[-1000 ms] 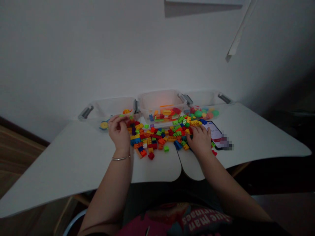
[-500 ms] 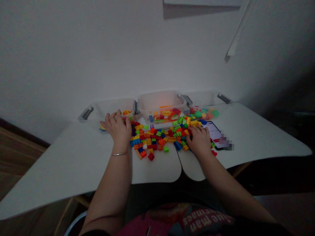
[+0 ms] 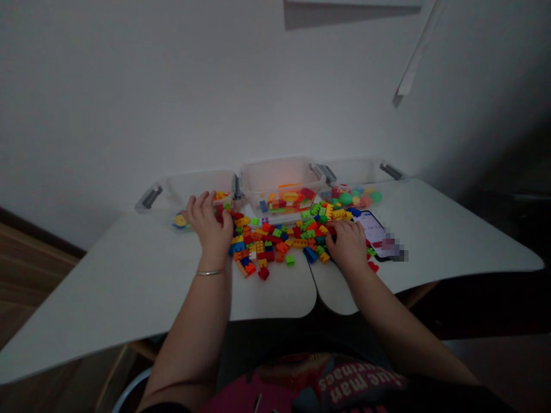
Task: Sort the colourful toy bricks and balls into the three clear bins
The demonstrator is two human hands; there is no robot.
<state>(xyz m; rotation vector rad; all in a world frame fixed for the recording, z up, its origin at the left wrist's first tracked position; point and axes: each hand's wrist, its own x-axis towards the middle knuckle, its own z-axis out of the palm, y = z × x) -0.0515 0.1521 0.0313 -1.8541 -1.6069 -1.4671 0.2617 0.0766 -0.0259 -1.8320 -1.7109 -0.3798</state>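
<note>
My left hand (image 3: 210,228) is raised at the left end of a pile of toy building bricks (image 3: 269,244), fingers spread and thumb apart. Behind its fingers is the left clear plastic box (image 3: 185,186), with some orange and red pieces in it. On the right end of the pile rests my right hand (image 3: 348,241), its fingers loosely bent over the bricks and slightly apart. I see no brick held in either hand. The bricks are red, orange, yellow, green and blue.
A middle clear box (image 3: 279,172) holds several bricks, and a right clear box (image 3: 353,172) holds round coloured pieces. Right of my right hand lies a phone (image 3: 372,229). The white table (image 3: 142,275) has a seam in front of the pile; a wall stands behind.
My left hand has shifted slightly right, towards the pile, its fingers a little more bent. My right hand has stayed nearly in place. The pile looks the same.
</note>
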